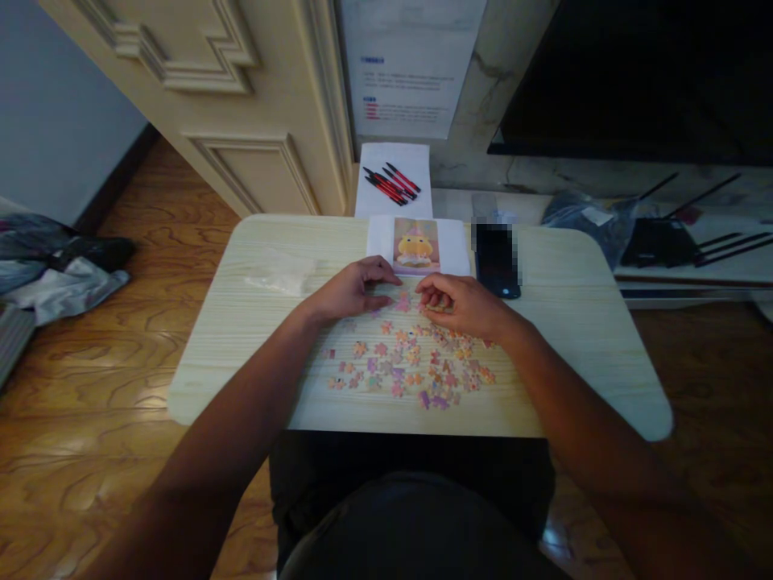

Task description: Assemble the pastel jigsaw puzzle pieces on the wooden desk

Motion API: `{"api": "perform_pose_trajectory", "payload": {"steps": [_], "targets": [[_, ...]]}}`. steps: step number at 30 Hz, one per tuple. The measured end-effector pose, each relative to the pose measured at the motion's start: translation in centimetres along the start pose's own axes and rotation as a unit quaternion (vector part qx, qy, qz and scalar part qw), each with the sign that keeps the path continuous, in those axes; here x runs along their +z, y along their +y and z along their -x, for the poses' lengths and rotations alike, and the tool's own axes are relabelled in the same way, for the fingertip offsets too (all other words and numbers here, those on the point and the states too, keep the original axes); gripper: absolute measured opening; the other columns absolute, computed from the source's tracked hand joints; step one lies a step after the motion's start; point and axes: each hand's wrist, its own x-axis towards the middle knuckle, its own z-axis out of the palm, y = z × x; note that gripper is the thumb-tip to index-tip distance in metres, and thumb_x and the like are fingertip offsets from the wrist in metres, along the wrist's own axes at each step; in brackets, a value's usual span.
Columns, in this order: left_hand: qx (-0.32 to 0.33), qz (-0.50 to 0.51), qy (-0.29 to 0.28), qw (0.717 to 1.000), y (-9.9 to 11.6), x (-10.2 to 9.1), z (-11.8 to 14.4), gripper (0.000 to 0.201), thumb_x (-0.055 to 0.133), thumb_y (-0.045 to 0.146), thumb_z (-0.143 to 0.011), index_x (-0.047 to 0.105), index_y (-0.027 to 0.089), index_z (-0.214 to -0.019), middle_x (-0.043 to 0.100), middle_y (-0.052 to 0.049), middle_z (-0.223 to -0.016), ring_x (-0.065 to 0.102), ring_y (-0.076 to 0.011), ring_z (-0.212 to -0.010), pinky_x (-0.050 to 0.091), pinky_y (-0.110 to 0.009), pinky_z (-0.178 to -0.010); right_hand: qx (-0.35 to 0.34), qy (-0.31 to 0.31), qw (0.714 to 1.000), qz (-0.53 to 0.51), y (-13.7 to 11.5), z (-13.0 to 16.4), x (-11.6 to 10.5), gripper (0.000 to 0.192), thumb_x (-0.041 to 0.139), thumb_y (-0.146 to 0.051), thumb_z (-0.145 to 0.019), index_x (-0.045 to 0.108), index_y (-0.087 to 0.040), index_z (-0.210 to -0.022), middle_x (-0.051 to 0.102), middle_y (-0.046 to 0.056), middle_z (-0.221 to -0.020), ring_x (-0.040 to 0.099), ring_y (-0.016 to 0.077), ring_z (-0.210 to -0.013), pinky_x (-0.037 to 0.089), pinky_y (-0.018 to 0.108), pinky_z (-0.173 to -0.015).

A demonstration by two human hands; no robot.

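Several small pastel jigsaw pieces (pixel 411 366) lie scattered on a pale wooden table (pixel 254 354). My left hand (pixel 353 290) rests palm down at the far edge of the scatter, fingertips touching pieces beside a reference picture (pixel 415 246) of a yellow cartoon figure. My right hand (pixel 462 306) lies just to the right, fingers curled over a few pieces; whether it grips one I cannot tell. The two hands nearly meet.
A dark phone (pixel 496 262) lies right of the picture. A clear plastic bag (pixel 281 278) sits at the table's left. Behind the table, red and black pens (pixel 391 184) lie on white paper. Clothes (pixel 60 266) lie on the wooden floor, left.
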Motion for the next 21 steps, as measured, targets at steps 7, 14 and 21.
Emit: {"api": "perform_pose_trajectory", "payload": {"steps": [7, 14, 21], "targets": [[-0.001, 0.013, 0.002, 1.000, 0.18, 0.07, 0.11, 0.032, 0.085, 0.021, -0.089, 0.084, 0.023, -0.120, 0.073, -0.007, -0.114, 0.070, -0.0203, -0.102, 0.060, -0.038, -0.095, -0.001, 0.009, 1.000, -0.017, 0.07, 0.01, 0.19, 0.026, 0.076, -0.028, -0.092, 0.070, -0.027, -0.118, 0.079, 0.004, -0.103, 0.071, 0.0212, -0.084, 0.061, 0.040, -0.083], [-0.003, 0.014, 0.009, 1.000, -0.01, 0.14, 0.11, 0.032, 0.086, 0.019, -0.088, 0.085, 0.022, -0.119, 0.073, -0.007, -0.112, 0.071, -0.0207, -0.104, 0.060, -0.040, -0.097, 0.003, 0.009, 1.000, -0.017, 0.11, 0.07, 0.19, 0.025, 0.075, -0.028, -0.092, 0.071, -0.026, -0.117, 0.076, 0.003, -0.098, 0.071, 0.0201, -0.084, 0.060, 0.037, -0.080], [-0.005, 0.038, 0.015, 0.999, -0.12, 0.17, 0.19, 0.030, 0.084, 0.019, -0.089, 0.084, 0.021, -0.119, 0.072, -0.008, -0.113, 0.071, -0.0195, -0.103, 0.060, -0.037, -0.095, 0.006, 0.009, 1.000, -0.023, 0.32, 0.04, 0.26, 0.027, 0.076, -0.028, -0.092, 0.071, -0.025, -0.118, 0.075, 0.003, -0.096, 0.070, 0.0207, -0.083, 0.060, 0.038, -0.081]]}}
